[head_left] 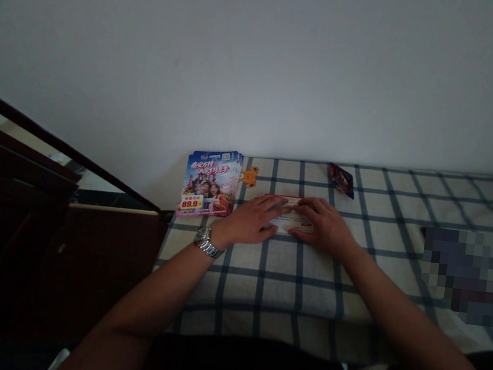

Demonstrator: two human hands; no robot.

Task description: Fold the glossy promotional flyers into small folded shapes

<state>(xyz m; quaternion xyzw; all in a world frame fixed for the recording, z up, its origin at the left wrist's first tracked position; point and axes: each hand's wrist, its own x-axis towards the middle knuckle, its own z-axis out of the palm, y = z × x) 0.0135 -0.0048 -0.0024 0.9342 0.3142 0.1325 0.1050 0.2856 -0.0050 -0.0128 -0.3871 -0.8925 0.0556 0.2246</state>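
A small sheet of printed paper (292, 220) with a red top edge lies on the checked cloth, partly covered by both hands. My left hand (258, 218) rests flat on its left side, fingers stretched out and thumb apart; a metal watch is on that wrist. On the right side of the sheet lies my right hand (322, 225), fingers extended and slightly bent, thumb apart. The fingertips of the two hands nearly meet at the sheet's upper part. Just left of my left hand is a stack of colourful flyers (208, 185) with a castle picture.
A checked cloth (280, 284) covers the surface, which meets a pale wall (260, 62). An orange bear figure (249, 176) is beside the flyers. A dark, folded printed card (342, 180) stands near the wall. Dark wooden furniture (104, 258) is at left; a blurred patch (472, 276) is at right.
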